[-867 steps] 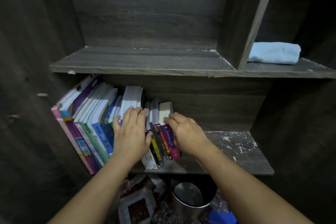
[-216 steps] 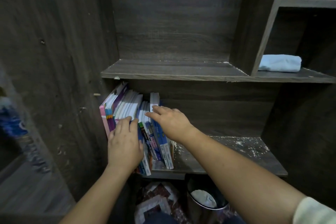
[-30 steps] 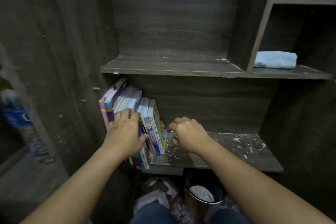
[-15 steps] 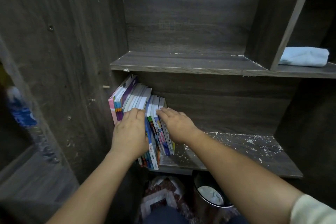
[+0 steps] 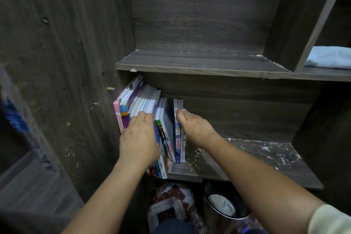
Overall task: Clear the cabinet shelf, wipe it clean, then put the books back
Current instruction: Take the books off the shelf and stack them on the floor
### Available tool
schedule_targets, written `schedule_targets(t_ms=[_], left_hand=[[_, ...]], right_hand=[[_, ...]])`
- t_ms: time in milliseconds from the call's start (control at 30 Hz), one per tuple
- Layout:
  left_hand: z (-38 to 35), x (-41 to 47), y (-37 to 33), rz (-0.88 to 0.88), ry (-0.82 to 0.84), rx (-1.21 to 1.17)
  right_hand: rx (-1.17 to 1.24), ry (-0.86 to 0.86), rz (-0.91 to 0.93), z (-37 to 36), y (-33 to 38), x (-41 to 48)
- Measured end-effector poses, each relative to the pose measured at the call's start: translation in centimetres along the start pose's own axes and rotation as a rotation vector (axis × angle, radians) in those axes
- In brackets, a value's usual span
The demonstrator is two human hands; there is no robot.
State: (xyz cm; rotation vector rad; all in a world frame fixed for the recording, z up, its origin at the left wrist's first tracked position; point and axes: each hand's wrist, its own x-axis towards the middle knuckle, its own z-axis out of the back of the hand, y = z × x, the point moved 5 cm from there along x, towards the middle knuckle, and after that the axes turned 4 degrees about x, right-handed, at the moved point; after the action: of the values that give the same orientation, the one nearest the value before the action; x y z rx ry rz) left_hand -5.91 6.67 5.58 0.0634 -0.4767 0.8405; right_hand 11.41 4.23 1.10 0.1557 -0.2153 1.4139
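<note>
Lower shelf (image 5: 237, 173): dark wood, white specks (image 5: 266, 148) right of the fingers (image 5: 181, 115).
Books (image 5: 167, 135): upright, touching the fingers, left end.

Low in your view stands a round metal bin (image 5: 235, 218) with a pale crumpled wad (image 5: 221, 205) lying in it. Just left of it is a patterned mat (image 5: 167, 203) in dark red and white. A small wooden peg (image 5: 110, 88) sticks out of the left wall panel. At your far left is a blurred blue-and-white shape (image 5: 14, 118), too smeared to identify.
</note>
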Motion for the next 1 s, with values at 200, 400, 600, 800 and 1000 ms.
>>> schedule_targets(t_ms=[200,400,600,800,1000], left_hand=[[-0.2,0.0,-0.3,0.009,-0.006,0.026],[-0.6,-0.2,-0.7,0.016,0.0,0.088],[-1.0,-0.1,-1.3,0.029,-0.009,0.181],[-2.7,-1.0,-4.3,-0.003,-0.012,0.298],[-5.0,-0.6,-8.3,-0.179,0.133,0.026]], right_hand=[[-0.132,0.007,0.082,0.5,-0.8,0.2],[-0.39,-0.071,0.112,-0.3,-0.9,0.4],[-0.609,-0.005,0.192,0.3,-2.4,-0.2],[-0.409,-0.079,0.003,4.6,-6.2,-3.5],[-0.216,-0.146,-0.161,9.1,-7.9,-8.3]])
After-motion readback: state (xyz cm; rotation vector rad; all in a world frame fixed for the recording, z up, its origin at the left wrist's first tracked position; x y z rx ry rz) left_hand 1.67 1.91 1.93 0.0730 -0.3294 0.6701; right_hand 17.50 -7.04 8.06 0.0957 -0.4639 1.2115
